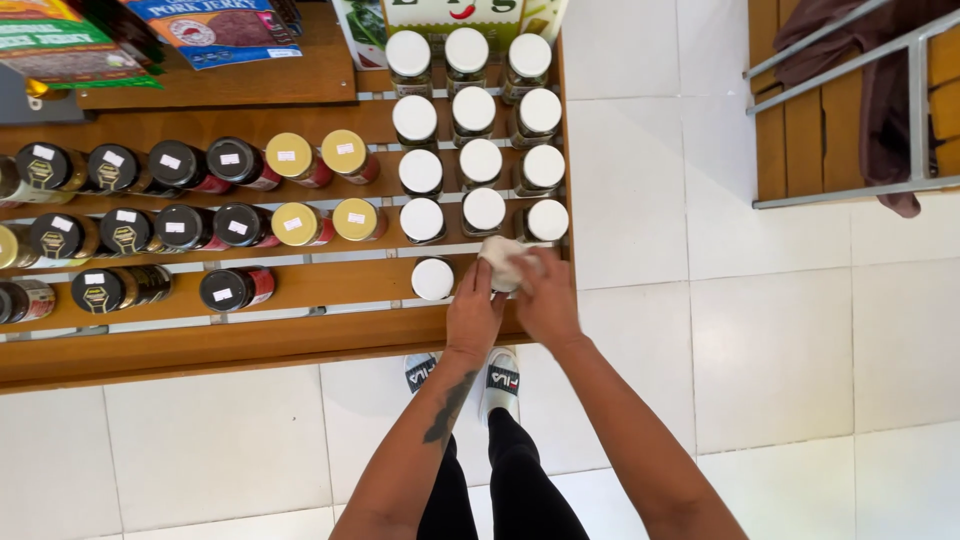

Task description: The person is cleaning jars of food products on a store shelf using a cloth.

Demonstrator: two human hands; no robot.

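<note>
I see both hands on one white-lidded jar (503, 262): L hand (473, 318) and R hand (547, 300) grasp it, prob. over the shelf's front edge (250, 345); open floor (760, 340) right of R.

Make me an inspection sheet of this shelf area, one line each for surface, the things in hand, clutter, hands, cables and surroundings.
Surface: stepped wooden shelf with metal rails, seen from above.
Things in hand: a white-lidded jar at the lowest row, gripped by both hands; another white-lidded jar stands beside it to the left.
Clutter: rows of white-lidded jars behind; black-lidded jars and gold-lidded jars to the left; flat snack packets on the top shelf.
Hands: left hand and right hand both closed around the jar.
Cables: nothing seen.
Surroundings: white tiled floor; a wooden bench with metal rail, dark cloth draped on it.
</note>
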